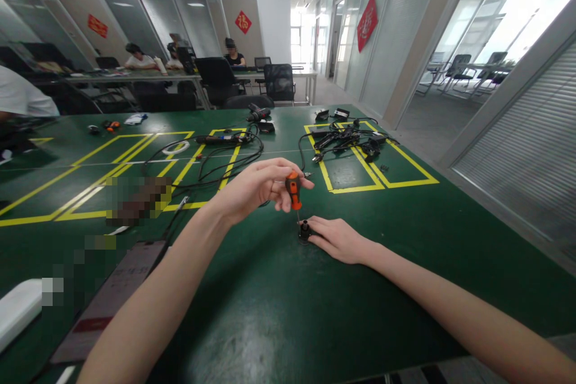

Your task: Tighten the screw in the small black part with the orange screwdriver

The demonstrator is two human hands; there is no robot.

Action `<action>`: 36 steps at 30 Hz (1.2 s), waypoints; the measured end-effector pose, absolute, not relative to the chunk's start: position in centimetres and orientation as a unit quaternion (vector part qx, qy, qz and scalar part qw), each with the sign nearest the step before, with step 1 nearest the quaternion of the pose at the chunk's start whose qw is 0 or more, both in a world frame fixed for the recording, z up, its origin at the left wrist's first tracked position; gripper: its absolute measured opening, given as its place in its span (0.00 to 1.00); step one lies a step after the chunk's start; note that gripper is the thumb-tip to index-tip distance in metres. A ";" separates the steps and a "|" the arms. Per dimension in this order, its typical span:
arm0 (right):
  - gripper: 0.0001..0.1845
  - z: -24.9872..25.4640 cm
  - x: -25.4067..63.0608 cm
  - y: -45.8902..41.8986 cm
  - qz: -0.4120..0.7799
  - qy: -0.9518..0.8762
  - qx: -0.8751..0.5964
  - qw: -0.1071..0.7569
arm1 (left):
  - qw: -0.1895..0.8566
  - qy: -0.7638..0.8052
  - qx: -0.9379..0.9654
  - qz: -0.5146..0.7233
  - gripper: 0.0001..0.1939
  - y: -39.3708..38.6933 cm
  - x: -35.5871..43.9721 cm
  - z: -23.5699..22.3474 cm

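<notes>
In the head view, my left hand (265,186) is closed around the orange and black handle of a screwdriver (294,192). The screwdriver stands nearly upright, its thin shaft pointing down at a small black part (305,230) on the green table (252,312). Whether the tip sits in a screw is too small to tell. My right hand (339,239) lies low on the table to the right, its fingertips closed on the black part and pressing it down. A short round post rises from the part's top; the fingers cover some of its right side.
Black cables and parts (342,138) lie within yellow tape rectangles at right. A dark corded tool (225,139), a white cable coil (175,147) and a power drill (258,114) lie farther back. A dark flat device (117,294) is near-left. A person's sleeve (22,95) shows far left.
</notes>
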State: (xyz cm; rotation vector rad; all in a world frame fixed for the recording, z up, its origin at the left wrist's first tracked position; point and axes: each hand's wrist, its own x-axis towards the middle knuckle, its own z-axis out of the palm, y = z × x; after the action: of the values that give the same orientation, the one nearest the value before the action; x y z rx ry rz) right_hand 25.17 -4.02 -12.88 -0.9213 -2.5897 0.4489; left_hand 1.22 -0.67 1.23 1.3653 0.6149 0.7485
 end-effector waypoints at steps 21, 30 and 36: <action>0.17 -13.1 25.1 -4.0 0.138 -0.915 -0.338 0.170 | 0.647 0.319 0.598 0.351 0.16 -1.1 1.2 1.4; 0.17 -13.2 25.1 -3.9 0.132 -0.917 -0.337 0.168 | 0.667 0.292 0.591 0.347 0.13 -1.0 1.3 1.2; 0.18 -13.1 25.0 -3.9 0.129 -0.917 -0.339 0.165 | 0.640 0.298 0.613 0.356 0.18 -1.3 1.4 1.1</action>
State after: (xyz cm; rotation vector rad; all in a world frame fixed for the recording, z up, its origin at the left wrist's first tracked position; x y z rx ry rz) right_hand 25.05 -3.95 -13.07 -0.9670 -2.6128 0.3664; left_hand 1.36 -1.29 1.13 1.3974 0.6798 0.8117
